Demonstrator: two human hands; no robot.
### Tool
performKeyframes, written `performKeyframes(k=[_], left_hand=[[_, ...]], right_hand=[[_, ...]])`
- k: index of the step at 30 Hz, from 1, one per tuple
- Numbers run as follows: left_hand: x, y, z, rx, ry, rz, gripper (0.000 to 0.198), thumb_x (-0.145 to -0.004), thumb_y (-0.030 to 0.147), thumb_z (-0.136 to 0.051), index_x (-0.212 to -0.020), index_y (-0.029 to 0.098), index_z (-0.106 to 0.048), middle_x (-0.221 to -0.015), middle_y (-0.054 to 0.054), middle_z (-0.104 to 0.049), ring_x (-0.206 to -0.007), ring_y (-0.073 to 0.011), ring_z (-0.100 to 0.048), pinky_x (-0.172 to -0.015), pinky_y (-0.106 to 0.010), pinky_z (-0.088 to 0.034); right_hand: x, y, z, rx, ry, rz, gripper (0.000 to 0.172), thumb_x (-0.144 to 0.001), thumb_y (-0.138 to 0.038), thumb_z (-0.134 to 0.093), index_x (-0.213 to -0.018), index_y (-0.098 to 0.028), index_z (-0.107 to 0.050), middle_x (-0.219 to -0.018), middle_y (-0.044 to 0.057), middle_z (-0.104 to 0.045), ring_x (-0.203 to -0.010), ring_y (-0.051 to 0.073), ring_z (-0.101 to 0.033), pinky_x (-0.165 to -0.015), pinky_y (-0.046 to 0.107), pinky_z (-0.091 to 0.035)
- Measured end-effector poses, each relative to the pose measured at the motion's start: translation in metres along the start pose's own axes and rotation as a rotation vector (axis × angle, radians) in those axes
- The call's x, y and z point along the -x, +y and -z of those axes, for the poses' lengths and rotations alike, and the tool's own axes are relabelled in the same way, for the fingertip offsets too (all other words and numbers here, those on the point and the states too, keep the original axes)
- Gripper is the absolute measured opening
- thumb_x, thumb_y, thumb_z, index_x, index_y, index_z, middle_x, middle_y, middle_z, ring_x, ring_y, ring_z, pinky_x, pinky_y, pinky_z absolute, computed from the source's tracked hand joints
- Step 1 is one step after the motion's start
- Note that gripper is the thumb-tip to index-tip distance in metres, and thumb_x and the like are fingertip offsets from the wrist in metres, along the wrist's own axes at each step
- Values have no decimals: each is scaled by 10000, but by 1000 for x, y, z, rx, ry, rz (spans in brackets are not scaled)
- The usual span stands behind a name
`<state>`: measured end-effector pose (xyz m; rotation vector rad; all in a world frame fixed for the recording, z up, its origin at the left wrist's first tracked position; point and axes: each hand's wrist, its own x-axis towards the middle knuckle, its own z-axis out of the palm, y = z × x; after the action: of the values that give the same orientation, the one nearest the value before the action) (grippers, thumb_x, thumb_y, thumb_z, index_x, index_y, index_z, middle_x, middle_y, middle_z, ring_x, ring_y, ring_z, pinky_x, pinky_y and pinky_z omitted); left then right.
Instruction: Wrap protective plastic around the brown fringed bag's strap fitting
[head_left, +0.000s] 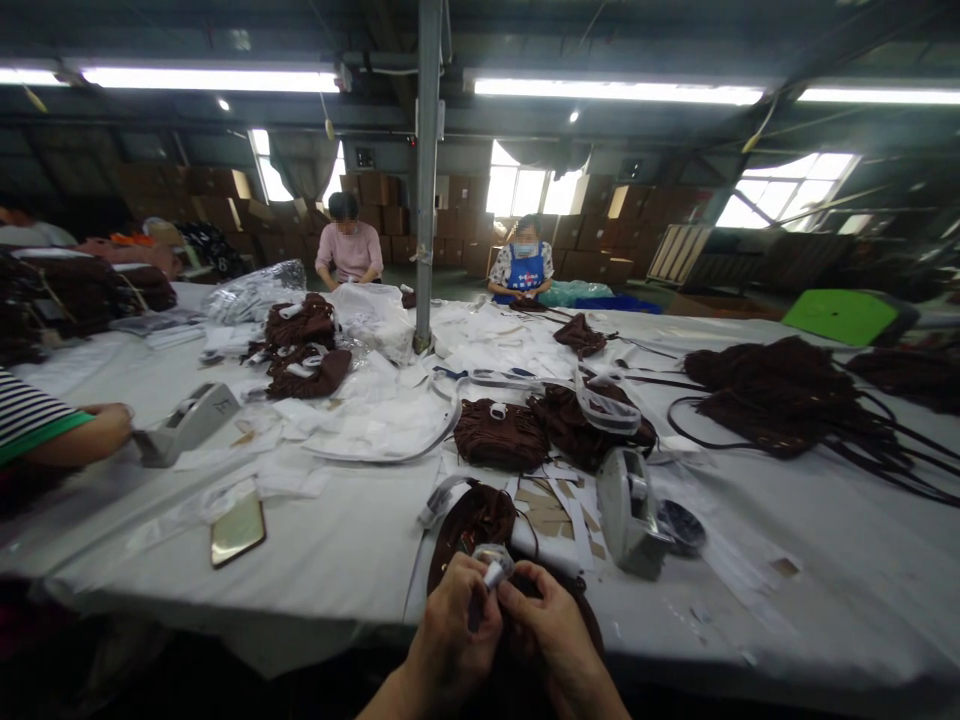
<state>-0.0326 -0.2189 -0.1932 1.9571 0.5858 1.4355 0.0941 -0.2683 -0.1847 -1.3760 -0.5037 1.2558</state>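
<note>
At the near table edge my left hand (452, 622) and my right hand (550, 620) meet, fingers pinched together on a small white wrapped fitting (493, 566) of a dark brown fringed bag (472, 525) that lies in front of me. Both hands are closed around the fitting. The bag's lower part is hidden under my hands.
A grey tape dispenser (628, 510) stands right of the bag, another (191, 420) at left beside a co-worker's arm (71, 435). A phone (238, 528) lies left. Brown bags (501, 432) and straps (787, 395) pile on the white-covered table (825, 560). A steel post (427, 170) rises mid-table; two people sit opposite.
</note>
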Motion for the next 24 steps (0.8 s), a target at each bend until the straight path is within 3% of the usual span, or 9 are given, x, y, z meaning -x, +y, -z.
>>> performKeyframes(k=[4,7,9,12,16,24], left_hand=[[-6,7,4,77,6,189,166,-778,81,-562,-841,217,-489,-794,-8,-579,-686,-141,-594,-624,-225,-478],[-15,12,8,204,24,426,181,-768,161,-616,-934,195,-552,-768,-11,-603,-671,-151,-587,-613,-236,-465],[-23,13,10,301,30,579,226,-778,235,-652,-982,174,-579,-758,-16,-619,-673,-152,-589,-622,-238,-466],[-32,10,11,466,9,728,227,-781,341,-698,-873,144,-633,-710,-18,-624,-633,-122,-564,-592,-210,-443],[-36,2,9,695,112,922,341,-711,439,-763,-742,122,-642,-560,27,-557,-424,-31,-360,-394,-155,-236],[-36,-4,6,784,109,1005,397,-658,463,-805,-690,113,-620,-534,31,-554,-383,-5,-306,-367,-148,-171]], right_hand=[[-1,0,-5,70,-103,99,601,-641,-595,-780,-973,-126,-603,-455,-73,-494,-374,31,-338,-383,168,-213],[2,-6,-14,-2,-177,155,551,-661,-573,-780,-958,-150,-590,-575,-28,-602,-446,52,-445,-436,169,-295],[4,-10,-18,-37,-187,159,539,-653,-557,-793,-946,-166,-564,-633,-7,-643,-516,86,-524,-489,181,-359],[3,-16,-17,14,-163,202,536,-666,-527,-796,-970,-184,-518,-649,-12,-648,-555,109,-550,-528,204,-400],[0,-18,-10,183,-174,328,477,-761,-508,-722,-1039,-191,-499,-631,-39,-598,-541,98,-500,-511,206,-378],[0,-19,-12,271,-156,362,416,-822,-488,-654,-1074,-188,-515,-641,-26,-591,-557,119,-491,-532,233,-383]])
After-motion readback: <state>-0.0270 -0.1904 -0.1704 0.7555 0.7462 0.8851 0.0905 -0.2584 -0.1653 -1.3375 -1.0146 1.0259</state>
